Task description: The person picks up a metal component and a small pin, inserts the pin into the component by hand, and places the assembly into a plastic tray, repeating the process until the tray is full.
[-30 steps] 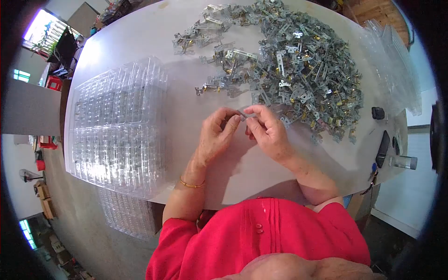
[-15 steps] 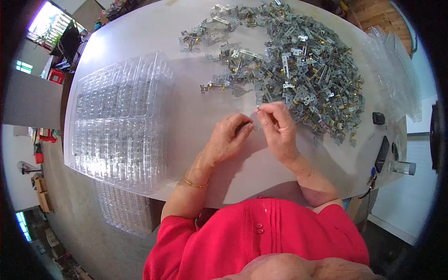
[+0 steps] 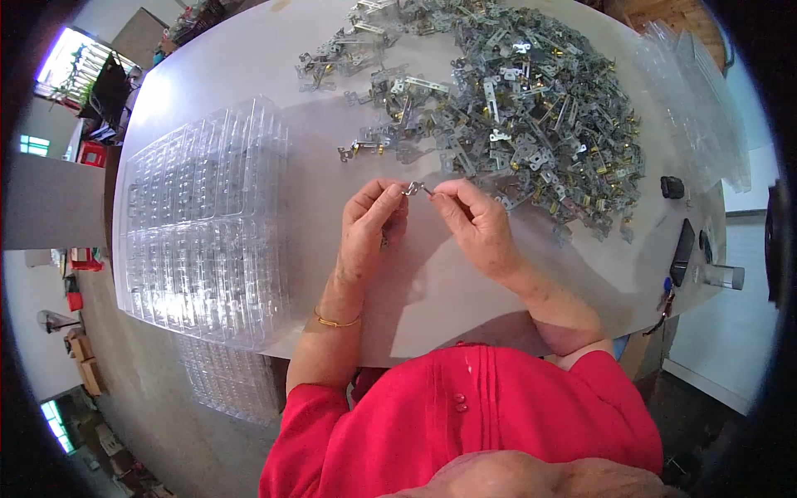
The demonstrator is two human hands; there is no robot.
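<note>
Between my two hands a small metal part (image 3: 413, 189) is held up over the white table, just below the heap. My left hand (image 3: 370, 224) pinches its left end between thumb and forefinger; something metallic also shows under the curled fingers. My right hand (image 3: 477, 224) pinches the right end with thumb and forefinger. Beyond the hands lies a large heap of metal parts (image 3: 540, 116), grey with some brass-coloured pieces. To the left stand stacked clear plastic trays (image 3: 207, 224) with metal parts in their rows.
Clear plastic sheets or trays (image 3: 697, 108) lie at the table's right. Near the right edge are a small black object (image 3: 672, 187), a dark long tool (image 3: 682, 251) and a clear cylinder (image 3: 724, 276). More trays (image 3: 228, 378) stand below the table's left edge.
My left hand has moved left and turned, raising its fingertips. Both hands now meet at one metal part, which shows clearly between them. The view has shifted slightly.
</note>
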